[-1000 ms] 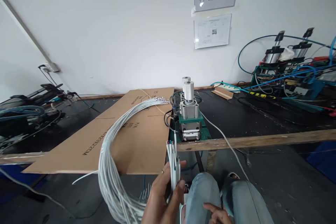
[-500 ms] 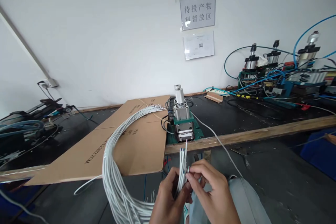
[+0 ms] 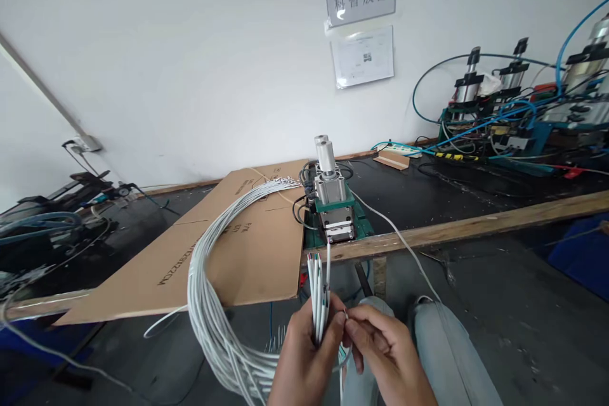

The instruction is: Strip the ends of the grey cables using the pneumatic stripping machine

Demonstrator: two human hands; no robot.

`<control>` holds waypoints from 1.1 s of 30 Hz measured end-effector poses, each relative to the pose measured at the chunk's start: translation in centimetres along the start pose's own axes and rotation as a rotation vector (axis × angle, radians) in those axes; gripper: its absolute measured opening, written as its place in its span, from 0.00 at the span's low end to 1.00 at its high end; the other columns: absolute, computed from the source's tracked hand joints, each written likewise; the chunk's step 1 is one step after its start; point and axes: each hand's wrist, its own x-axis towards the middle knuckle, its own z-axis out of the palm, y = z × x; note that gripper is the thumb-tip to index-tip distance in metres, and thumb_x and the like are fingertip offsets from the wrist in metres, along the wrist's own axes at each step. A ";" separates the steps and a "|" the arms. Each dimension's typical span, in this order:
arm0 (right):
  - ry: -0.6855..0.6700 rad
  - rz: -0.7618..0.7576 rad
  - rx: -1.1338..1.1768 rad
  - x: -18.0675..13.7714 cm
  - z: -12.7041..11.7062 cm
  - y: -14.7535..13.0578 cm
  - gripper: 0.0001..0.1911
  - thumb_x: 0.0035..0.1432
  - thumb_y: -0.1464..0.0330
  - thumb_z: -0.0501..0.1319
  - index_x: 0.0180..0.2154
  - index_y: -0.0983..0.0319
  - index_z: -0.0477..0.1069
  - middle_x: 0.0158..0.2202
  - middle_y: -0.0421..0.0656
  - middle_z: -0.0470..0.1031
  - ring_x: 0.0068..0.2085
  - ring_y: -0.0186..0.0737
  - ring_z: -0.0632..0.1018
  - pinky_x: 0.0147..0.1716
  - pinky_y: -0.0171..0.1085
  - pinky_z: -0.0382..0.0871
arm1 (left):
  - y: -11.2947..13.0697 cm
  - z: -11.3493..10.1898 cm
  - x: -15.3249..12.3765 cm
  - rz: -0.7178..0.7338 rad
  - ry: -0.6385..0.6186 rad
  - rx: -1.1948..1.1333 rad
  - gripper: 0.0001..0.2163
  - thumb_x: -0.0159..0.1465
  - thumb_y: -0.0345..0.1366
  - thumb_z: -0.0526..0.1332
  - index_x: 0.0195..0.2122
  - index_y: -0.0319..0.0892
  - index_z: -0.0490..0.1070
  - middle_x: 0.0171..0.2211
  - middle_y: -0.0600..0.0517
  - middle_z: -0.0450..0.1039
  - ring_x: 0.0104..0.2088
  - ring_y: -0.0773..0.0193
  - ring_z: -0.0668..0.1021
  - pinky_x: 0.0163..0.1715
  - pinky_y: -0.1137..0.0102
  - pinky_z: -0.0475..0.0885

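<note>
A small bunch of white cables stands upright in my left hand, with coloured wire ends showing at the top. One cable in it reaches higher than the others, up to the front of the small pneumatic machine. My right hand is closed in a pinch on the tip of a white cable, right beside my left thumb. That cable curves down below the fingers. A large looped bundle of white cables lies left of my hands, its far ends on the cardboard sheet.
The wooden table edge runs in front of me. More pneumatic machines with blue hoses stand at the back right, near a power strip. Dark equipment sits at the far left. Two signs hang on the wall.
The view has tilted down and turned slightly. The cable bunch has shifted left from the right fingers, which now pinch a cable tip lower, against my left thumb.
</note>
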 end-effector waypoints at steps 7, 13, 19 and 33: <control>-0.088 -0.063 -0.217 -0.6 -0.9 -1.3 0.21 0.72 0.54 0.56 0.31 0.60 0.72 0.26 0.37 0.66 0.26 0.33 0.70 0.26 0.32 0.60 | 0.5 -1.2 0.6 -0.028 -0.171 0.084 0.10 0.68 0.40 0.59 0.32 0.41 0.69 0.21 0.58 0.64 0.23 0.68 0.62 0.23 0.74 0.58; -0.178 -0.131 -0.459 -1.1 -1.4 -3.3 0.18 0.74 0.60 0.51 0.29 0.58 0.63 0.27 0.37 0.63 0.29 0.36 0.70 0.30 0.35 0.59 | 0.9 -1.3 0.8 -0.081 -0.189 0.162 0.03 0.57 0.34 0.60 0.28 0.42 0.67 0.18 0.63 0.53 0.20 0.70 0.55 0.20 0.74 0.52; -0.253 -0.100 -0.524 -1.3 -1.7 -3.7 0.19 0.74 0.61 0.50 0.28 0.57 0.59 0.27 0.37 0.63 0.28 0.37 0.69 0.28 0.37 0.57 | 0.2 -1.7 0.9 -0.056 -0.228 0.278 0.03 0.52 0.29 0.57 0.28 0.43 0.67 0.18 0.63 0.51 0.20 0.71 0.54 0.20 0.74 0.52; -0.010 0.022 0.115 -1.4 0.5 1.3 0.25 0.67 0.50 0.61 0.27 0.62 0.74 0.19 0.35 0.65 0.20 0.30 0.67 0.21 0.31 0.59 | -0.2 -1.7 0.3 -0.087 -0.266 -0.060 0.13 0.71 0.42 0.59 0.30 0.42 0.66 0.21 0.58 0.64 0.22 0.69 0.61 0.24 0.73 0.59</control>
